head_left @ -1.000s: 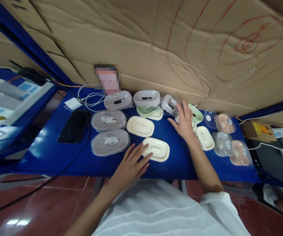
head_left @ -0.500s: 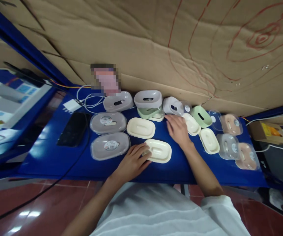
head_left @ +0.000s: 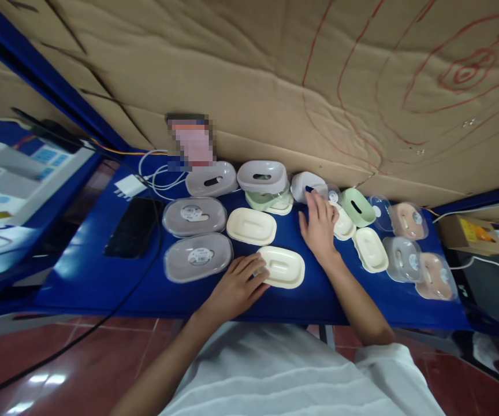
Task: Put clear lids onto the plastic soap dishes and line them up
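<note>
My left hand (head_left: 241, 282) has its fingers and thumb around the left end of a cream oval tray (head_left: 283, 267), which lies near the table's front edge. Further back, my right hand (head_left: 320, 226) is spread with nothing in it. Its fingertips reach to a grey-lilac slotted box (head_left: 306, 186), and whether they touch it I cannot tell. Just right of those fingers lies another cream tray (head_left: 343, 222), partly hidden by the hand. A third tray of the same kind (head_left: 252, 226) sits behind the one at my left hand.
Grey lidded boxes (head_left: 198, 257) with labels stand at left, beside a black phone (head_left: 132, 228) and a white charger (head_left: 131, 186). To the right are a green slotted box (head_left: 357, 207) and pink boxes under clear covers (head_left: 435, 277). A cardboard wall (head_left: 249, 75) rises behind.
My right hand has moved slightly right and back toward the grey-lilac box, its fingers lifting. My left hand stays at the cream tray. The view has shifted a little.
</note>
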`<state>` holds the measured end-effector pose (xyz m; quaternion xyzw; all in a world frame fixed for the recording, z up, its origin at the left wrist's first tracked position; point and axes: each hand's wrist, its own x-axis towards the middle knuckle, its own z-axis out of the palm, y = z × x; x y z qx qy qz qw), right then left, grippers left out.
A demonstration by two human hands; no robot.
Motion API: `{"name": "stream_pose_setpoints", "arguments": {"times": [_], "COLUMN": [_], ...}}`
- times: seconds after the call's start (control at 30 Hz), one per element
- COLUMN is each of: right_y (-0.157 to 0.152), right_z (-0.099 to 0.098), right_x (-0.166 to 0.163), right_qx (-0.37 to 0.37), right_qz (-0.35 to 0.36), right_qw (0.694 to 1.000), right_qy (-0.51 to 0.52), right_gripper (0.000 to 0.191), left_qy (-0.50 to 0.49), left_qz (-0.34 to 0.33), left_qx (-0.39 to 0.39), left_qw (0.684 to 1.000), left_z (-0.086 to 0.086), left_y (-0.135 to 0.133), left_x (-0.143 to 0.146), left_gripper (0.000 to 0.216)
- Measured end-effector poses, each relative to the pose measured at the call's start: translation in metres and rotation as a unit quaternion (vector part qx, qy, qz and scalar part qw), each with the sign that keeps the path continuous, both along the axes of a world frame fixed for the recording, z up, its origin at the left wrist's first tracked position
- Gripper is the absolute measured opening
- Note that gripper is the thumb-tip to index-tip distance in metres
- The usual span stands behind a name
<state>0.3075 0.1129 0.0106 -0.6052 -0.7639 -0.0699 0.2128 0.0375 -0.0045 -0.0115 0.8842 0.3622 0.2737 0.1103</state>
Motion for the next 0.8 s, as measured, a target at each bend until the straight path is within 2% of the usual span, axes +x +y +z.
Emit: {"name": "stream_pose_setpoints", "arguments": {"times": [0.1,0.17,0.27,0.37,0.43,0.5,0.57,0.67,0.8], "right_y": [0.015,0.025,0.024,-0.008,-0.043,-0.080,-0.110,-0.138,-0.148], "right_z": [0.008,0.015,0.028,0.038,0.042,0.044,0.043,0.037,0.023], "right_x": [0.003,0.006,0.011,0.012,0.009,0.005,-0.002,-0.015,-0.034], "right_qx": [-0.009,-0.008,0.045,0.087,0.067,0.027,-0.011,-0.057,-0.070], "right_qz": [-0.043,-0.025,0.008,0.081,0.147,0.206,0.218,0.203,0.226], "right_qw": [0.999,1.000,0.998,0.985,0.975,0.969,0.972,0.977,0.971], "right_qy": [0.001,0.005,0.052,0.128,0.154,0.132,0.087,0.034,0.023], "right_gripper": [0.054,0.041,0.028,0.022,0.027,0.038,0.044,0.043,0.036], "left_qy": [-0.004,0.000,0.003,-0.002,-0.019,-0.051,-0.081,-0.092,-0.024], "left_qz": [0.002,0.002,-0.002,0.011,0.034,0.056,0.066,0.054,0.011], "left_qx": [0.003,-0.002,-0.017,-0.022,-0.022,-0.018,-0.004,0.034,0.039], "left_qw": [1.000,1.000,1.000,1.000,0.999,0.997,0.995,0.994,0.999], "left_z": [-0.001,-0.001,-0.002,-0.003,-0.005,-0.007,-0.009,-0.008,0.000], "left_y": [-0.001,-0.001,-0.001,-0.003,-0.005,-0.007,-0.009,-0.009,-0.008], "left_x": [-0.001,-0.001,-0.002,-0.003,-0.004,-0.004,-0.004,-0.005,-0.007], "left_gripper": [0.014,0.015,0.016,0.032,0.055,0.074,0.082,0.081,0.059]}}
